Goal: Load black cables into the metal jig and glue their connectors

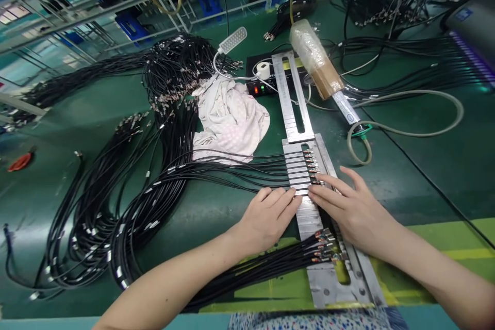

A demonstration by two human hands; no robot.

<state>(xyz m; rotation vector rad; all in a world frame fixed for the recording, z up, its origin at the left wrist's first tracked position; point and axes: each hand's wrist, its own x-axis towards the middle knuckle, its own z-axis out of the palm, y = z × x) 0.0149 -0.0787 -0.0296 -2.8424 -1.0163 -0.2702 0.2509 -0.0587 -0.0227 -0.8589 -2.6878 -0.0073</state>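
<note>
A long slotted metal jig plate (305,211) lies on the green mat in front of me. Several black cables (232,167) run from the left into its slots, their connector tips (311,165) lined up in a row. My left hand (266,219) lies flat, fingers stretched out, fingertips at the plate's left edge by the last cable. My right hand (351,209) rests on the plate, fingers extended, touching the lowest connector of the row. A second bunch of cables (270,263) crosses under my left wrist, and its connectors (327,247) sit lower on the plate.
Big loops of black cable (116,216) cover the mat's left side. A crumpled white cloth (232,118) lies behind the jig. A second metal plate (292,98), a black box with lit lamps (263,85), a wrapped tool (315,59) and a grey hose (425,113) stand farther back.
</note>
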